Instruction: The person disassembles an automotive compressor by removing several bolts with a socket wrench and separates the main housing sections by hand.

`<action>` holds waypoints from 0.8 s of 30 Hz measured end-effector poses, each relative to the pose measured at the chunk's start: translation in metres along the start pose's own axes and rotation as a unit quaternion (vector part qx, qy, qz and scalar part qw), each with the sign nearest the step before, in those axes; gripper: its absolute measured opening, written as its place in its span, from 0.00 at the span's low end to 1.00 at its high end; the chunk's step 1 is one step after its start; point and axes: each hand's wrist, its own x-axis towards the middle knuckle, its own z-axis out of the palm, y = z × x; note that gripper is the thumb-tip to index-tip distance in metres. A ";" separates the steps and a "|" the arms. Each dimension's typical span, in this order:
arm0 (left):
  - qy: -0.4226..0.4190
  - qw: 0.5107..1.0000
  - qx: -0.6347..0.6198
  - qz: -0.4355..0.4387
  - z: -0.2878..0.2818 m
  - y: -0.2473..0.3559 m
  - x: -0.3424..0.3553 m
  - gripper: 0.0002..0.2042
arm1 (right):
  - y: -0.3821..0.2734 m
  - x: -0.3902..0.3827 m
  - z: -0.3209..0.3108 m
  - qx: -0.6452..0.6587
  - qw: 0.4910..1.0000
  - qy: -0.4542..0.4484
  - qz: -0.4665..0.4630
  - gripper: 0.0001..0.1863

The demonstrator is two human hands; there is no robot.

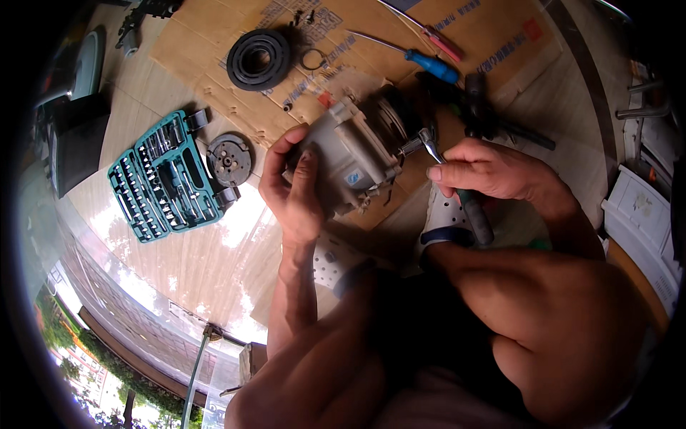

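Head view (only view). Grey housing (336, 154) in front of the feet, over the near part of the cardboard (207, 64); whether it rests there can't be told. L hand (296, 186): fingers spread and curved round the housing's L end, holding it. R hand (489, 170): thumb & fingers closed round the ratchet (430, 145), handle hanging below; its socket (410, 147) points at the housing's R edge, seating unclear.

Risks (judged): socket may slip & round a fastener if poorly seated or tilted; housing may twist under torque, w/ only one hand steadying it; R knuckles may then strike metal. Small parts (309, 16), loose on the cardboard, could roll off or get lost if knocked; likewise the thin ring (313, 69) beside the black pulley (239, 68).

Containers: teal case (194, 161), unfolded on the floor, L of the housing. L half: rows of small sockets/bits; R half: larger sockets, upper end, w/ long slim tools below; exact types too small to tell. Round plate (229, 160) lies just beside the case, not in it.
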 end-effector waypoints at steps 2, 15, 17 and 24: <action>-0.003 1.000 -0.009 0.004 -0.001 -0.002 0.000 0.13 | 0.014 0.004 0.007 -0.083 0.994 0.029 -0.062 0.24; -0.003 1.000 -0.009 0.003 0.000 0.001 0.000 0.14 | -0.002 -0.001 -0.007 0.002 1.000 -0.029 0.005 0.22; -0.005 1.000 -0.007 0.005 -0.001 -0.001 0.000 0.14 | -0.002 0.002 -0.010 0.060 0.996 -0.058 0.001 0.23; -0.010 1.000 -0.018 -0.007 0.001 0.000 0.001 0.13 | 0.024 0.039 0.022 -0.325 0.928 0.183 -0.016 0.18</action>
